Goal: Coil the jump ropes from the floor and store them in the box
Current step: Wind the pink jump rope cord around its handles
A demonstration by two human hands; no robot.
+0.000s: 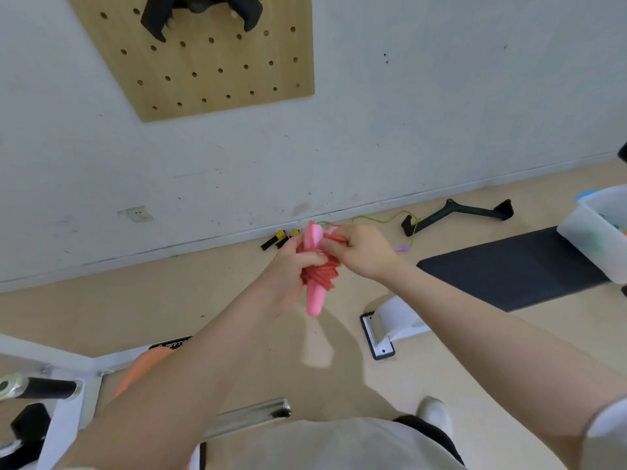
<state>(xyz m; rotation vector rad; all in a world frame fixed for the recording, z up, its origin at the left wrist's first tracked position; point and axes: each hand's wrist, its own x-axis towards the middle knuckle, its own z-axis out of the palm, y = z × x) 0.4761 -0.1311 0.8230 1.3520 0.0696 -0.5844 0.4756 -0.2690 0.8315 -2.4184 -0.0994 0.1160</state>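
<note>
Hands: left (288, 266), right (359, 252) both grasping pink jump rope (317, 276); floor label unreadable.

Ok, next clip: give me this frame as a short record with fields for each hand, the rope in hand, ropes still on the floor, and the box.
left hand: left hand grips the coiled red cord and pink handles
right hand: right hand pinches the cord at the top of the bundle
rope in hand: pink jump rope, mostly coiled, held above the floor
ropes on floor: green-corded rope and black-and-yellow handles by the wall
box: white box at right, on the black mat
</note>
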